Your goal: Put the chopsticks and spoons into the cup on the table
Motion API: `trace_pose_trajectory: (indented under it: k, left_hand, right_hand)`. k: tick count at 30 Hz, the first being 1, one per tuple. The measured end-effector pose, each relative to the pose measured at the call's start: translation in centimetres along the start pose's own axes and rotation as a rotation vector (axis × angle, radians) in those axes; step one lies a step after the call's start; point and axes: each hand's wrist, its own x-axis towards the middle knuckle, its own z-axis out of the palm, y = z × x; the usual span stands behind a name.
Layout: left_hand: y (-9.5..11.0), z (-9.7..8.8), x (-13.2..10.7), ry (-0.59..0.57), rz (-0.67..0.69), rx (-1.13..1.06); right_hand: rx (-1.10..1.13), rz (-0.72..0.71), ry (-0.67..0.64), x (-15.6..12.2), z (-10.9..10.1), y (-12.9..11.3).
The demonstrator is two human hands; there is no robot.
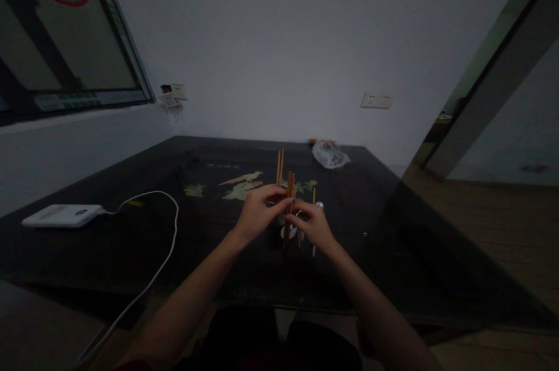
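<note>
Close to the middle of the dark table, my left hand (pixel 258 211) pinches some upright brown chopsticks (pixel 290 184) between thumb and fingers. From the other side, my right hand (pixel 318 228) is closed on the same chopsticks, its fingertips meeting those of the left. Just beyond the hands, a pair of lighter chopsticks (pixel 279 166) points toward the wall. A small white rounded piece (pixel 286 233) shows beneath the fingers, perhaps a spoon; the hands partly cover it. Right of my right hand, another thin stick (pixel 314 195) lies beside a shiny round item (pixel 320 205).
On the left, a white power bank (pixel 63 215) trails a white cable (pixel 174 225) over the table's near edge. A crumpled clear plastic bag (pixel 329 155) rests at the back, by the wall. The black tabletop (pixel 209 260) carries a floral and bird pattern. Wall sockets (pixel 375 100) are behind.
</note>
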Motion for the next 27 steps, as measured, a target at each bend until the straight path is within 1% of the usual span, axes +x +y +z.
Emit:
trace_pose_trajectory:
  k: [5, 11, 15, 18, 20, 23, 27]
  left_hand:
    - [0.1, 0.1, -0.1, 0.003, -0.007, 0.042]
    - [0.5, -0.4, -0.2, -0.011, 0.012, 0.169]
    - [0.5, -0.5, -0.3, -0.015, -0.007, 0.142]
    - [0.7, -0.8, -0.4, -0.013, -0.020, 0.102]
    - [1.0, -1.2, -0.4, 0.006, -0.016, 0.089]
    - [1.9, -2.4, 0.1, 0.049, -0.017, 0.073]
    - [3.2, -4.6, 1.7, 0.135, -0.014, 0.009]
  right_hand:
    - [-0.003, -0.002, -0.015, -0.1, -0.1, -0.1]
    - [-0.040, -0.060, -0.016, -0.1, 0.0, 0.0]
    - [-0.055, -0.069, -0.017, 0.0, 0.0, 0.0]
    - [-0.052, -0.069, -0.053, 0.0, -0.1, -0.2]
    - [-0.034, -0.065, -0.079, 0.1, -0.4, -0.3]
    - [0.012, -0.029, -0.087, 0.1, -0.9, -0.3]
    - [0.050, 0.048, -0.019, 0.5, -1.6, 0.2]
